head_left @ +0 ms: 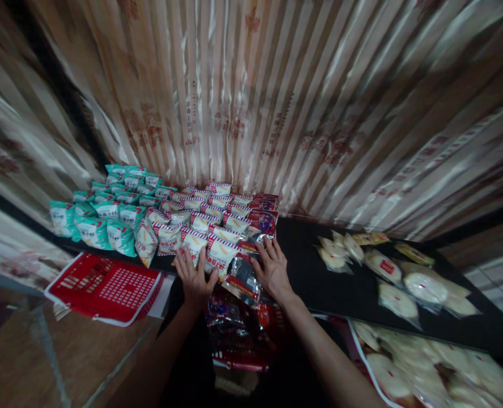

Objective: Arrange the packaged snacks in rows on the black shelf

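My left hand (pixel 195 276), fingers spread, rests against the front of a white snack bag (pixel 193 242) with a red-and-blue striped edge. Another striped bag (pixel 221 253) stands just right of it, near my thumb. My right hand (pixel 273 271) lies with its fingers apart on the right side of a dark, shiny packet (pixel 243 277) at the front of the row. Its fingertips reach a second dark packet (pixel 251 241) behind. Further dark red packets (pixel 263 220) stand in line toward the back. Neither hand is closed around a packet.
Teal snack bags (pixel 92 232) fill the left end of the black table (pixel 300 241). Pale packaged rounds (pixel 398 300) lie on the right. Below are a red basket (pixel 107 289), dark shiny packets (pixel 230 317) near my body, and more bagged rounds (pixel 387 374). Striped sheeting (pixel 243 85) hangs behind.
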A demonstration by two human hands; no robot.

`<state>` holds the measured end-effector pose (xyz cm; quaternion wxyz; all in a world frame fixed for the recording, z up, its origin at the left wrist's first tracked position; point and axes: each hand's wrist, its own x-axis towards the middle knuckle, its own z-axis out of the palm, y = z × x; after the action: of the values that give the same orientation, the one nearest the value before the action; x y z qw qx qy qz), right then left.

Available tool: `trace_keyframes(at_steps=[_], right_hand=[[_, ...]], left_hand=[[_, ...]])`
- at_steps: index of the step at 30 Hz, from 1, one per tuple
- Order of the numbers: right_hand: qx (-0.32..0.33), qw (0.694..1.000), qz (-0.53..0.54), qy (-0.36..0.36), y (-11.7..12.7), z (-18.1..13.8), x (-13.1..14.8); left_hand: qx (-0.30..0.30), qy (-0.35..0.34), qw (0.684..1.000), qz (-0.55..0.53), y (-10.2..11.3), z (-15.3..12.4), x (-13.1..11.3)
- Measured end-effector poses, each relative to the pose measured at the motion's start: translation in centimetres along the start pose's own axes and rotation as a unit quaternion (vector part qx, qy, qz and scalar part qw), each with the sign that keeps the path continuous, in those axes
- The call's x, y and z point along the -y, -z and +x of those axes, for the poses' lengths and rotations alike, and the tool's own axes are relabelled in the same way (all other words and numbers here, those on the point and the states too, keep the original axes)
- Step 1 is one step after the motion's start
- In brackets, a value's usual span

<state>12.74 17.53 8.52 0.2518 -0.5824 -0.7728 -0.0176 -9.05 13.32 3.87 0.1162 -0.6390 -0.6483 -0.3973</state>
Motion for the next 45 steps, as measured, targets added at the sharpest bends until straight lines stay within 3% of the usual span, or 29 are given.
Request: trace_keyframes(at_steps=[6,13,19,25,28,35,40,45], right_hand=[[-0.009,1.0,-0.012,-0.011,0.4,0.0,0.2],[-0.05,0.998,0.043,0.012,1.2,-1.1,0.3],[-0.107,0.989,0.097,0.008,2.2,-4.0,0.4],[-0.141,0.98,0.135,-0.026,2.5,-8.0,-0.1],[-0.144,0.977,0.146,-0.065,2.3,-9.6,-0.5],[-0.13,0.955,0.212,-0.161,1.1,-11.0,-0.9],[-0.135,0.946,0.238,-0.172,1.0,-11.1,-0.8],[-0.156,0.933,0.261,-0.191,1.3,-12.3,-0.6]], left_hand=[[-0.012,-0.044,0.997,-0.06,2.1,-2.4,-1.9],[0.135,-0.157,0.971,-0.119,3.7,-7.5,-4.5],[0.149,-0.166,0.972,-0.08,2.3,-6.4,-5.4],[0.061,-0.206,0.972,-0.094,1.1,-4.9,-6.3],[0.045,-0.207,0.969,-0.124,0.8,-4.4,-6.8],[0.074,-0.193,0.965,-0.159,1.1,-3.5,-8.7],[0.089,-0.18,0.964,-0.177,1.2,-3.3,-9.7],[0.11,-0.196,0.963,-0.151,0.7,-4.6,-9.1]])
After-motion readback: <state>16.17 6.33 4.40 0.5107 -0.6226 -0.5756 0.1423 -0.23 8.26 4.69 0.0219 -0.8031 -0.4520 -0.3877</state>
